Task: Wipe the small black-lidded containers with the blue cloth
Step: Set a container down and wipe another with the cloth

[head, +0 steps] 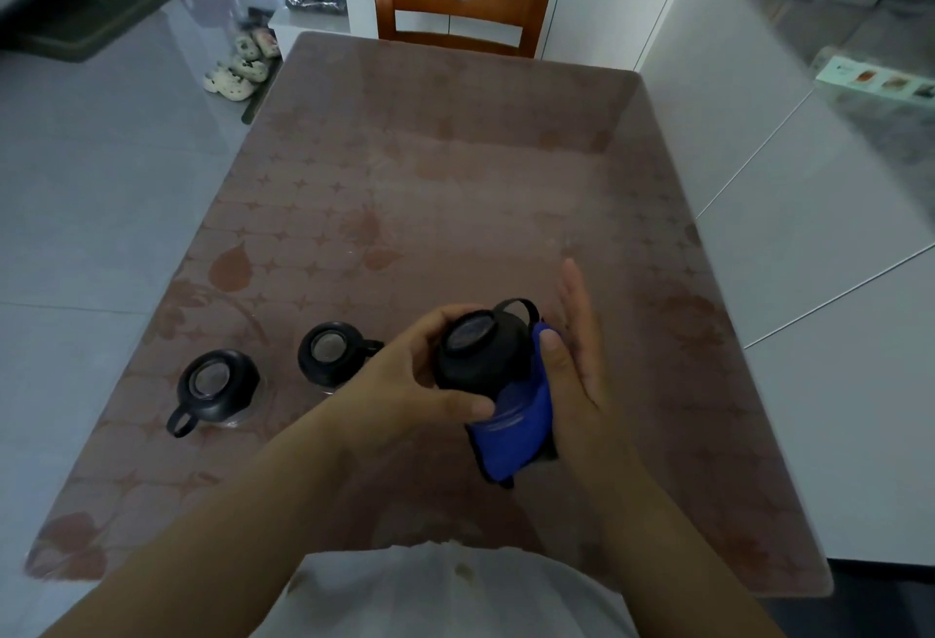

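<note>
My left hand (pixel 405 384) has its fingers clamped on 1 black-lidded container (pixel 473 351), my right hand (pixel 579 364), fingers straight, thumb-pins the blue cloth (pixel 516 430) against it, and 2 more containers (pixel 217 384) (pixel 329 351) stand on the counter (pixel 455 182) to its left.

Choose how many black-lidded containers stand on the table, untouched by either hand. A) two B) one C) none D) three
A: the far-left container and the middle container stand on the table, while the left hand grips the third container against the blue cloth.
</note>
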The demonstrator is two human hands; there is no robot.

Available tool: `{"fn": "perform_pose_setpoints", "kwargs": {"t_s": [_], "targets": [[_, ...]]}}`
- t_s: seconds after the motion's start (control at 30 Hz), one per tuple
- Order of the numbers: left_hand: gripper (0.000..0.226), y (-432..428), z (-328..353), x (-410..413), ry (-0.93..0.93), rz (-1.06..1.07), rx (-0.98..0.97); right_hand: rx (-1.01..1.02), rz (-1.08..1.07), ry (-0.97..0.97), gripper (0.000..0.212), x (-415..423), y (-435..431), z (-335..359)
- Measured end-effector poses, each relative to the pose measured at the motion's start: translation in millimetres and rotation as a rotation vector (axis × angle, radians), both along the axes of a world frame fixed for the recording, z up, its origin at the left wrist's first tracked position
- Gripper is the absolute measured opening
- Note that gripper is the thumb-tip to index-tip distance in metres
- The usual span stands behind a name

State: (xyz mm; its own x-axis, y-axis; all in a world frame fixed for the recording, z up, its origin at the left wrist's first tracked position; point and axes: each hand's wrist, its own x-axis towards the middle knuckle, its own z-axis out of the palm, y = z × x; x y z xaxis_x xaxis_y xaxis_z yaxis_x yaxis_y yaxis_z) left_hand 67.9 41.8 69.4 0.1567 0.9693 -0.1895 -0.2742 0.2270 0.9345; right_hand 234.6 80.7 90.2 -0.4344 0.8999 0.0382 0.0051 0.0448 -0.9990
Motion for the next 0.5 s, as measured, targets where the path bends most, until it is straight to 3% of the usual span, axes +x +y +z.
{"fn": "perform_pose_setpoints", "kwargs": {"t_s": [0.1,0.2,0.33,0.43,0.5], "targets": [[0.077,-1,6,-1,0.016,-0.081,0.057,-0.334,0.011,0.234,0.068,3,10,4],[0.081,2,8,-8,0.194,-0.120,0.122,-0.517,0.048,0.326,0.075,1,13,3],[0.090,6,7,-19,0.457,-0.146,0.082,-0.499,-0.005,0.276,0.070,-1,16,-3],[0.097,5,7,-11,0.382,-0.076,-0.041,-0.420,-0.089,0.203,0.062,-4,17,-6],[0.083,6,9,1,0.337,0.003,-0.062,-0.359,-0.112,0.162,0.059,-8,15,-4]]}}
